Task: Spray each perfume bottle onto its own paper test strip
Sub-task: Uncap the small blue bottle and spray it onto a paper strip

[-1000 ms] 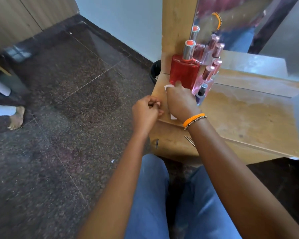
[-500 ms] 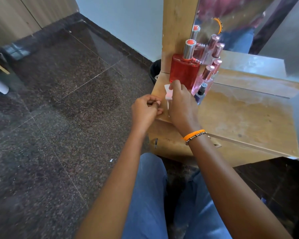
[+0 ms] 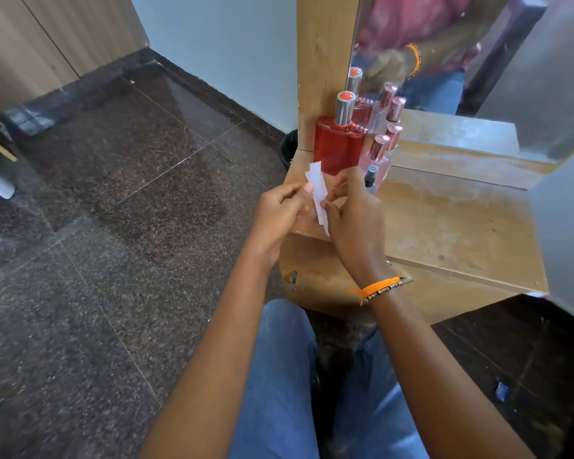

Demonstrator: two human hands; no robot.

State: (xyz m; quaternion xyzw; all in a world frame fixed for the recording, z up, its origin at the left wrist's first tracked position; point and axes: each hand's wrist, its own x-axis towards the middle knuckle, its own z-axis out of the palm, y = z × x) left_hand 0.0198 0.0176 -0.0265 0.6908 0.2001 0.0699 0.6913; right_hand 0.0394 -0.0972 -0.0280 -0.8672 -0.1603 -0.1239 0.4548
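Left hand (image 3: 280,210), right hand (image 3: 353,213) both pinch paper strips (image 3: 317,188); 1 red bottle (image 3: 338,147) behind.

I have one view only: the head camera looks forward and down, close above the wooden shelf (image 3: 444,223) and the dark floor (image 3: 113,226).

No writing could be read anywhere. The tall red glass perfume bottle with the silver cap (image 3: 338,148) showed a plain face with no label, the white paper test strips (image 3: 318,190) carried no legible print, and the small pink bottles with rose-gold caps (image 3: 380,154) were too small to tell.
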